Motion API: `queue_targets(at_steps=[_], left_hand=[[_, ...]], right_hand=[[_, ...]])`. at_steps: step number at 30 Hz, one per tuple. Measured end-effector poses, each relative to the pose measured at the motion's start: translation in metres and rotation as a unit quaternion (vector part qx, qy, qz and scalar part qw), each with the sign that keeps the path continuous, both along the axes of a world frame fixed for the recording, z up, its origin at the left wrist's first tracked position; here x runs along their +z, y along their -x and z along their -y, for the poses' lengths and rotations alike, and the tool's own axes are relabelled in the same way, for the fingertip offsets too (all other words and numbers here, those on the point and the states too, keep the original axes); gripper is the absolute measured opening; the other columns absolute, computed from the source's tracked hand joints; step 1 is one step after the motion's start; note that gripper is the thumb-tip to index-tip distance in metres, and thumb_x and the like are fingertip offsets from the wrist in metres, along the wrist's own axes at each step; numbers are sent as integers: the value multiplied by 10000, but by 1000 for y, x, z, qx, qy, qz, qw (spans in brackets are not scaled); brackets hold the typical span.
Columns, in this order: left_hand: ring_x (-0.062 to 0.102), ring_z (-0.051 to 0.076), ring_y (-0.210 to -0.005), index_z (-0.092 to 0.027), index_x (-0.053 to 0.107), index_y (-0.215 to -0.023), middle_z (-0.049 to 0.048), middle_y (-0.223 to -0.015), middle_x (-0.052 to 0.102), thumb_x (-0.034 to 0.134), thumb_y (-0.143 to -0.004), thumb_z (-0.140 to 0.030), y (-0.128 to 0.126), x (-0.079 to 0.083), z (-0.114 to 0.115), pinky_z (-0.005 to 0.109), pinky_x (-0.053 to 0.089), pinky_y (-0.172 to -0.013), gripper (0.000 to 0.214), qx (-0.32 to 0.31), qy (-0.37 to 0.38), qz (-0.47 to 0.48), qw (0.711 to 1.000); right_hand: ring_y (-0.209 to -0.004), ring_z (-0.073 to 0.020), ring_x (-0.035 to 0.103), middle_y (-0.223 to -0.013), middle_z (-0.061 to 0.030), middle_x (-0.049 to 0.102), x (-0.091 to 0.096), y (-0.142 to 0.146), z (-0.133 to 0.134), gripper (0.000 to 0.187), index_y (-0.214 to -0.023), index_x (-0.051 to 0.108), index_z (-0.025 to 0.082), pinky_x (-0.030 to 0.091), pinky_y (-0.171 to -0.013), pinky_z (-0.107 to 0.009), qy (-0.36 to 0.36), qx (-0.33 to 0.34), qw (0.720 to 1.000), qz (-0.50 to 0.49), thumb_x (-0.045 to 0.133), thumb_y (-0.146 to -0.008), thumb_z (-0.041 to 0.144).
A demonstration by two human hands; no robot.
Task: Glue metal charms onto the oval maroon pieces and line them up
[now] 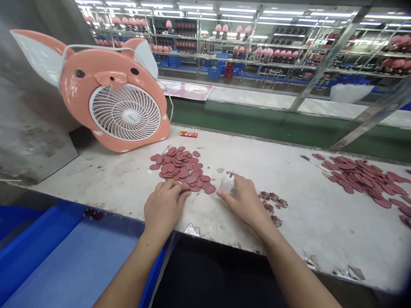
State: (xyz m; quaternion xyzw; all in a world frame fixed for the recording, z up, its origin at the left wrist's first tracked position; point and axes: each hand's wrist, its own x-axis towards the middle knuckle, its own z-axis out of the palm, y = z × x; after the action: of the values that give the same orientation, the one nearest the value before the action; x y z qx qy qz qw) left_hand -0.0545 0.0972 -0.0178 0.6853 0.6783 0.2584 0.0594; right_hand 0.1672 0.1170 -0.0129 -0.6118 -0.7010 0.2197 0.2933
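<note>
My left hand (164,206) is at the near edge of a pile of flat, dark red oval pieces (184,172). Its thumb and forefinger are closed on one oval piece, partly hidden by the fingers. My right hand (245,197) is wrapped round a small white squeeze bottle (227,183) with a thin metal tip pointing up. The bottle is upright at the table surface, just right of the pile. Right of that hand lie small, glossy brown-red pieces (272,201) in a loose cluster; their kind is too small to tell.
A pink animal-shaped fan (130,116) stands at the back left, beside a red packet (189,134). More dark red ovals (362,177) lie on the right of the white table (308,231). A blue bin (77,256) sits below left; metal posts (330,55) rise behind.
</note>
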Motion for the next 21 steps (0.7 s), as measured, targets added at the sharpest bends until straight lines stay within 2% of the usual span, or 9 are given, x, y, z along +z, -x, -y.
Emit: queue_targets(at_steps=[2, 4, 7, 9, 12, 15, 18, 19, 21], left_hand=[[614, 299, -969, -269, 729, -900, 49, -942, 722, 524, -905, -364, -3, 3, 11, 406, 497, -775, 226, -24, 20, 58, 998], [668, 242, -928, -287, 713, -997, 26, -954, 744, 471, -937, -370, -9, 7, 27, 351, 531, -787, 262, -67, 45, 126, 989], [704, 181, -759, -307, 624, -1150, 0, -868, 750, 488, -937, -389, -24, 14, 53, 269, 557, -671, 266, -107, 87, 261, 955], [680, 161, -672, -325, 591, -1128, -26, -778, 724, 556, -907, -384, -35, 17, 68, 244, 539, -627, 232, -117, 121, 373, 912], [666, 143, -675, -325, 622, -1013, -36, -732, 708, 609, -882, -362, -51, 19, 81, 222, 513, -640, 136, -129, 166, 496, 843], [680, 152, -681, -311, 682, -979, -22, -734, 716, 753, -772, -349, -65, 14, 89, 223, 508, -623, 223, -139, 207, 606, 755], [690, 178, -668, -305, 736, -950, -9, -761, 694, 852, -658, -289, -77, 6, 94, 272, 536, -629, 314, -155, 230, 695, 664], [689, 178, -649, -309, 745, -936, -6, -780, 682, 846, -667, -278, -79, 3, 96, 284, 543, -617, 289, -155, 225, 714, 644], [685, 168, -631, -310, 753, -910, -1, -832, 667, 828, -688, -273, -81, 0, 98, 291, 552, -605, 237, -153, 201, 734, 630]], right_hand=[[-1040, -305, 529, -1037, -94, 623, 2, 6, -2, 307, -1054, 569, 186, 406, -911, -478, 14, 11, 999, -43, 609, -851, 411], [-915, -258, 563, -933, -58, 617, 6, 7, 8, 222, -967, 543, 198, 432, -842, -426, 29, 19, 994, -101, 570, -878, 399], [-751, -180, 548, -818, 7, 570, 13, 6, 38, 191, -960, 489, 225, 457, -711, -316, 62, 39, 975, -211, 560, -885, 385], [-642, -136, 512, -754, 36, 533, 16, 5, 61, 239, -955, 480, 227, 445, -597, -256, 102, 61, 953, -279, 616, -851, 394], [-545, -94, 465, -727, 40, 519, 15, 2, 87, 288, -898, 481, 217, 410, -480, -211, 164, 73, 915, -362, 680, -811, 406], [-528, -79, 473, -759, 38, 513, 10, 1, 104, 348, -954, 431, 231, 407, -453, -196, 191, 33, 881, -431, 672, -827, 448], [-528, -77, 478, -740, 54, 501, 7, 2, 114, 427, -966, 387, 253, 398, -453, -188, 206, -8, 842, -498, 705, -798, 483], [-528, -76, 476, -722, 60, 495, 6, 3, 116, 447, -961, 388, 255, 397, -457, -185, 213, -22, 827, -520, 728, -778, 481], [-493, -72, 456, -695, 70, 498, 5, 4, 121, 515, -1050, 392, 279, 395, -449, -186, 228, -44, 798, -555, 739, -753, 518]])
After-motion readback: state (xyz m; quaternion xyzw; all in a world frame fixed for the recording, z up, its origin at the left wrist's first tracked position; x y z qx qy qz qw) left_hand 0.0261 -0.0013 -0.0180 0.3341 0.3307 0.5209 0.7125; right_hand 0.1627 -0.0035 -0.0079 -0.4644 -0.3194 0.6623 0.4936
